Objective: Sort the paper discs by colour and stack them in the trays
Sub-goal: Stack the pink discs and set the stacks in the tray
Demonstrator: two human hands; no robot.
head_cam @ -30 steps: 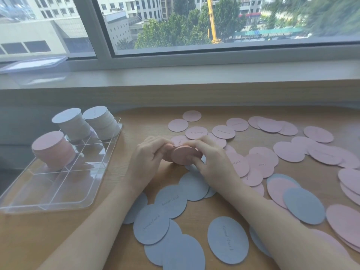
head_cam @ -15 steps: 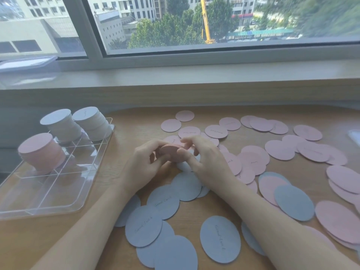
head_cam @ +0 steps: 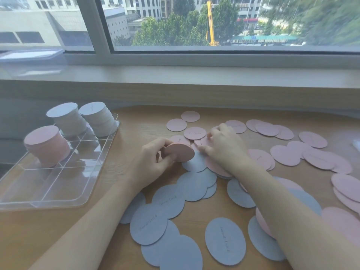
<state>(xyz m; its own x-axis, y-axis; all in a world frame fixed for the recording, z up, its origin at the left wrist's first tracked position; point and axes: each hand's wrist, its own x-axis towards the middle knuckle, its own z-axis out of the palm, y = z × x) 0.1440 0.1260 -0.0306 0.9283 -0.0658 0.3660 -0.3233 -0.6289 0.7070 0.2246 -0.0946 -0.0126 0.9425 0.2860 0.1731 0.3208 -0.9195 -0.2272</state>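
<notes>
Centre frame, the left hand (head_cam: 153,160) grips a pink disc stack (head_cam: 180,152); the right hand (head_cam: 224,147), fingers curled, touches loose pink discs (head_cam: 194,133) just above-right; the tray (head_cam: 58,184) sits far left.

An upper-floor room, office or study by the look of it: a light wooden desk (head_cam: 136,121) sits hard against a broad window sill (head_cam: 194,75) under a metal-framed window (head_cam: 101,26). Outside, well below, are city blocks, treetops and a yellow crane (head_cam: 210,22). A clear plastic box (head_cam: 33,61) rests on the sill at the left.
</notes>
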